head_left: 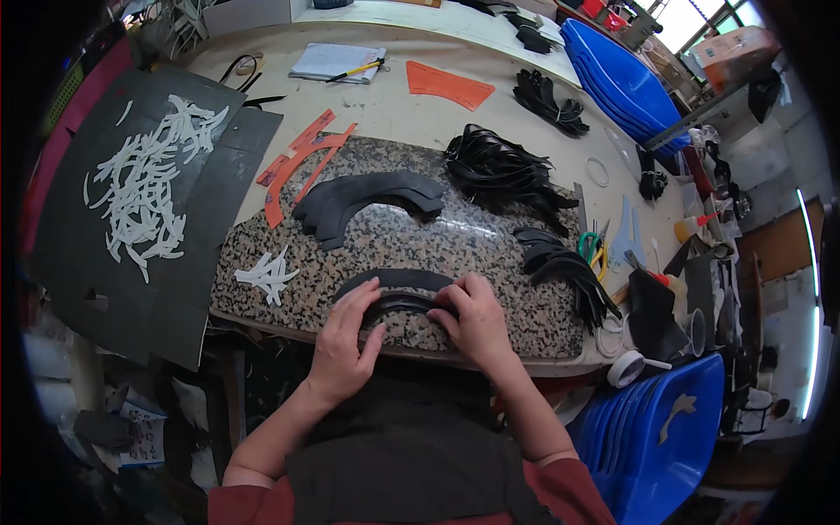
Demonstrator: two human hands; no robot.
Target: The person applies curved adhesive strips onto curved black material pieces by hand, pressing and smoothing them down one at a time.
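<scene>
Black and bowed, a matte strip (407, 279) and a glossier strip (402, 301) curve side by side at the near edge of the speckled stone slab (503, 293) on the surface (385, 109). From here the left hand (347, 341) has a wide grip, thumb apart, fingertips touching the strips' left part; the right hand (477, 317) has a narrow grip, pinching the glossier strip's right end. Just beyond lies a fanned dark stack (367, 199); white slivers (268, 276) sit to the left.

Beyond our fingers (352, 304), we see glare streaking the granite slab (468, 249); far right of them, a light tube (808, 241) glows amid lens distortion.
</scene>
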